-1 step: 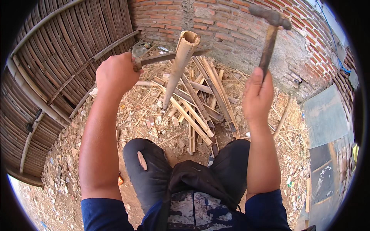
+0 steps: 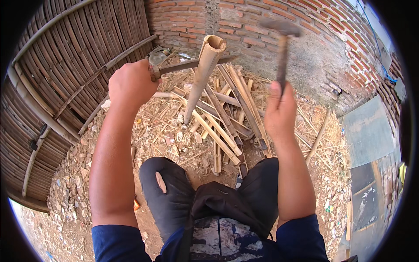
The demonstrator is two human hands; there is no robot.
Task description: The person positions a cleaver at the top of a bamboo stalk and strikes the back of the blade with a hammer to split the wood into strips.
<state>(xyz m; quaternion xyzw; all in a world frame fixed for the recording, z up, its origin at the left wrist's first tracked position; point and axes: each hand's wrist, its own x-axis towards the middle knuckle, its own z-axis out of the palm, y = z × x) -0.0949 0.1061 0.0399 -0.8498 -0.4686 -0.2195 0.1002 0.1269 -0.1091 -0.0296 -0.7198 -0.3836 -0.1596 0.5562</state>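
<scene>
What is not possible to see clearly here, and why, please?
Head view:
Hammer head: blurred, fine shape unclear.
Hammer handle: lower part hidden by the right hand.
Knife handle: mostly covered by the left hand.
Blade: middle hidden by the bamboo tube.
Litter by the brick wall: too small to identify.
Blue sleeves: cut off by the lower edge.

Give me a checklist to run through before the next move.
1. Left hand closed on the knife handle: ok.
2. Blade lodged in the bamboo pole: cannot tell; the pole hides its middle.
3. Right hand gripping the hammer: ok.
4. Hammer apart from the pole: ok; raised to its right.
5. Pole's foot free of clutter: not ok; split bamboo pieces lie close by.
</scene>
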